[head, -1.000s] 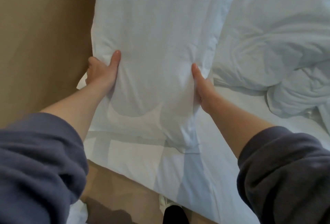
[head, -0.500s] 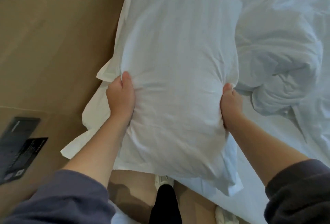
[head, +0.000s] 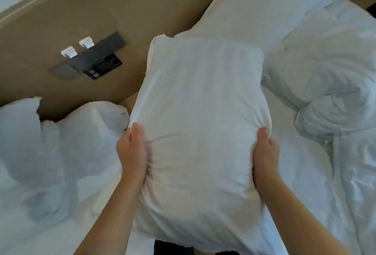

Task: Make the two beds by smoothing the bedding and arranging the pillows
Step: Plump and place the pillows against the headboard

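Note:
A plump white pillow (head: pixel 199 112) is held up in front of me, over the gap between two beds. My left hand (head: pixel 132 151) grips its left side with the thumb on top. My right hand (head: pixel 264 153) grips its right side the same way. Beyond it, another white pillow (head: pixel 260 4) lies at the head of the right bed. A crumpled white duvet (head: pixel 329 83) is bunched on the right bed. Rumpled white pillows (head: pixel 61 142) lie on the left bed.
A tan padded headboard wall (head: pixel 61 10) runs behind both beds. A dark switch panel (head: pixel 91 59) with two white clips and a black label sits on it. A dark strip of floor (head: pixel 162 248) shows between the beds below the pillow.
I have lifted the pillow off the right bed and swung it leftward. The view has turned left, bringing the left bed and the switch panel into sight.

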The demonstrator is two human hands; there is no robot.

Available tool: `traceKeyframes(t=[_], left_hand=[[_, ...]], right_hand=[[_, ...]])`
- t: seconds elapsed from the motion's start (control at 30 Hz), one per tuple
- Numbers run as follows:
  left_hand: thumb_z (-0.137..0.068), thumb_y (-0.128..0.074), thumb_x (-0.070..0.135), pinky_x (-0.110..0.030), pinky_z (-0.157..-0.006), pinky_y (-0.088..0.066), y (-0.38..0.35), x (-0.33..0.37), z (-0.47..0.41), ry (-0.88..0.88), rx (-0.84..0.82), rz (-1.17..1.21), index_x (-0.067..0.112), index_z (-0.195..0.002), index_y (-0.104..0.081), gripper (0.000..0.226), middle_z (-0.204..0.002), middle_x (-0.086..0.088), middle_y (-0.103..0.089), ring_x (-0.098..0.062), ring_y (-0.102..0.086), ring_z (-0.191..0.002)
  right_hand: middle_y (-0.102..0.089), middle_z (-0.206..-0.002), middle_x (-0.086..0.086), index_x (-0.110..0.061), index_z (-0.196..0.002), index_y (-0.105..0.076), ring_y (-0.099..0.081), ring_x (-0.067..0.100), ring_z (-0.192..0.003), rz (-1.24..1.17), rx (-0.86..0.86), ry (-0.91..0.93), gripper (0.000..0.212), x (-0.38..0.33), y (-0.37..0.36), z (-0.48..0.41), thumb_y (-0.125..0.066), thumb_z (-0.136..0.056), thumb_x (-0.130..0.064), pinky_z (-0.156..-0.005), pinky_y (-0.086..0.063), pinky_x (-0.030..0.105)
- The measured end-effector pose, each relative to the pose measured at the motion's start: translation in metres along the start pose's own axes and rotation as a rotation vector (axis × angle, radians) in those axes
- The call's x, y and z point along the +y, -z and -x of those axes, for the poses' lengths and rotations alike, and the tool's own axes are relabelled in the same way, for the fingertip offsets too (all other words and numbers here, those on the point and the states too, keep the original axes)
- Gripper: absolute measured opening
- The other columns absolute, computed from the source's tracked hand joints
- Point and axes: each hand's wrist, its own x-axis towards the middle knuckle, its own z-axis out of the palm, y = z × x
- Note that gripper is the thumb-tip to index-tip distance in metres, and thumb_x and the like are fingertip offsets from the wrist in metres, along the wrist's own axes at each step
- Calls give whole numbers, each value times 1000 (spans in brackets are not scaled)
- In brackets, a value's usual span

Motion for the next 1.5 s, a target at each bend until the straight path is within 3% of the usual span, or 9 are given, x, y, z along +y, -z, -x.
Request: traceKeyframes(t=[0.17,0.43,0.6,0.8,0.97,1.23,1.33,1.4,1.5], left_hand=[[-99,-45,34,-32,-57,-32,91,-49,114,120,274,23,19,-62,-35,41,-60,1,-38,-12,-36,-58],[-102,-45,26,-35,-56,-27,214,-109,204,256,624,76,19,-58,-29,46,-57,4,-31,-15,-30,-59],[-99,-44,31,-35,-56,-24,287,-166,262,319,836,145,20,-59,-26,45,-60,4,-27,-15,-27,-61],[-101,-44,25,-27,-50,-20,368,-225,322,324,1017,161,21,-61,-25,45,-60,4,-23,-6,-21,-54],[-101,-44,26,-29,-52,-19,415,-283,381,444,1191,226,20,-62,-25,44,-62,3,-23,-6,-22,-56],[-101,-42,27,-31,-56,-21,435,-358,436,609,1429,319,19,-62,-28,43,-61,2,-26,-7,-25,-55],[-103,-38,33,-33,-67,-33,426,-385,431,852,1242,207,9,-83,-45,32,-79,-6,-51,-23,-47,-71],[-97,-45,45,-43,-89,-42,412,-404,421,1035,899,176,8,-118,-43,43,-119,-16,-54,-34,-53,-107],[-89,-47,66,-60,-114,-13,390,-427,402,1121,428,13,16,-154,3,96,-162,-13,3,-35,-6,-148]], right_hand=[[-64,-88,6,-8,-90,-62,-59,18,-78,178,-233,64,40,16,28,67,-40,-102,-40,-67,-46,28],[-62,-78,-2,-13,-82,-61,-57,11,-70,319,-527,190,38,45,-7,187,-41,-103,-36,-61,-44,25],[-67,-93,-4,-15,-101,-65,-62,10,-87,430,-707,269,36,87,-32,271,-40,-102,-40,-76,-48,28],[-69,-78,-14,-25,-82,-65,-64,-8,-72,464,-873,310,34,150,-45,369,-41,-103,-36,-60,-46,7],[-68,-69,-12,-21,-77,-65,-63,-4,-64,548,-1039,364,38,207,-63,439,-41,-103,-35,-59,-47,10],[-66,-92,-1,-18,-87,-62,-61,18,-90,701,-1254,542,37,286,-106,519,-36,-104,-39,-82,-48,30],[-56,-82,-5,-20,-81,-52,-54,19,-84,897,-1309,811,34,313,-140,529,-34,-104,-37,-81,-41,36],[-57,-113,2,-23,-114,-54,-53,24,-110,1226,-1352,1021,31,333,-160,518,-33,-102,-43,-95,-38,45],[4,-164,3,-35,-154,3,1,34,-149,1881,-1250,1439,69,358,-164,486,-19,-96,-66,-114,-5,63]])
